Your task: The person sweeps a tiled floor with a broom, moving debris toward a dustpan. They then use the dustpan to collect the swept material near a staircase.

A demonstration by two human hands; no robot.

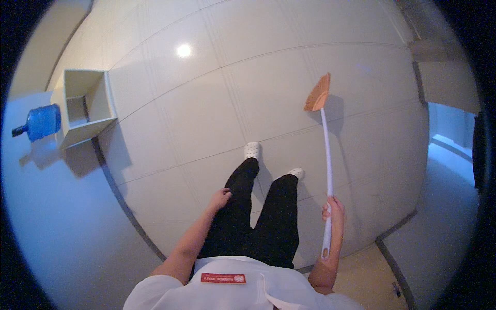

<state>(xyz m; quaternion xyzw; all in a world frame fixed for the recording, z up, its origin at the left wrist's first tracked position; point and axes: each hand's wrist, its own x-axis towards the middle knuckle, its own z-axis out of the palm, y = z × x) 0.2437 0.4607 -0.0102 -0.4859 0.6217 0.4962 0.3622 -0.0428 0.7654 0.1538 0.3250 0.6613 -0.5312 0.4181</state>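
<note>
My right hand [335, 209] grips the white plastic handle [328, 162] of a broom, a little above the hanging slot at its end. The orange broom head [318, 93] with splayed bristles is at the far end of the handle, ahead and to the right, over the tiled floor, its shadow beside it. Whether the bristles touch the floor, I cannot tell. Beside my left thigh hangs my left hand [221, 197], with its fingers loosely curled near the black trousers [236, 217]; nothing shows in it.
Pale floor tiles [186, 116] stretch ahead of my white clogs [252, 150]. At the left wall stands an open-fronted cream cabinet [110, 97] bearing a blue water bottle [43, 122]. Dark skirting [124, 205] edges the left wall. A doorway [451, 128] opens at the right.
</note>
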